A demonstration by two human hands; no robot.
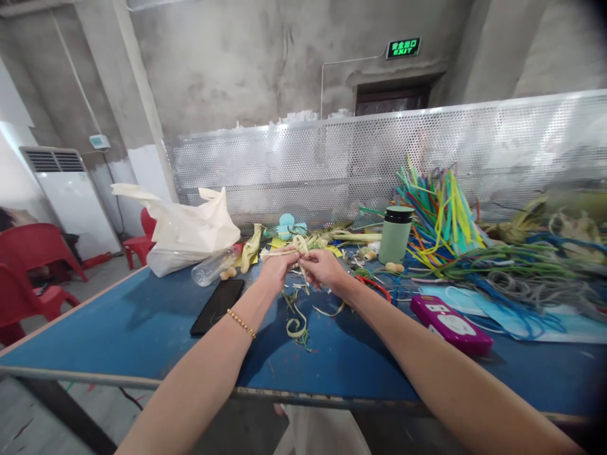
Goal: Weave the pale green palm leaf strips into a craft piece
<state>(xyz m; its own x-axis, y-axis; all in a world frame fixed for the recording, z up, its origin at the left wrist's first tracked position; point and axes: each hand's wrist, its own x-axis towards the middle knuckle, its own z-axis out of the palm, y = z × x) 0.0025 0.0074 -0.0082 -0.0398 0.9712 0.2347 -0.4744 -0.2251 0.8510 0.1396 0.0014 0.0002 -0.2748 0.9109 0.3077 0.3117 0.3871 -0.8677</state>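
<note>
Both hands meet over the middle of the blue table (156,322). My left hand (276,268), with a gold bead bracelet (241,323) on its wrist, pinches a pale green leaf strip (300,242). From the other side, my right hand (324,268) has its fingers closed on the same strip. The strip loops up above the fingertips; fingers partly hide where it is held. Below the hands lie a curled strip (298,327) and thin green scraps. A black phone (218,307) rests left of my left forearm.
A white plastic bag (190,234) and a clear bottle (211,268) stand left. Toward the right are a green thermos (395,235), colourful strips (446,221), a purple case (450,324), blue masks (516,316) and tangled cords (512,287). A perforated metal panel (294,164) runs behind.
</note>
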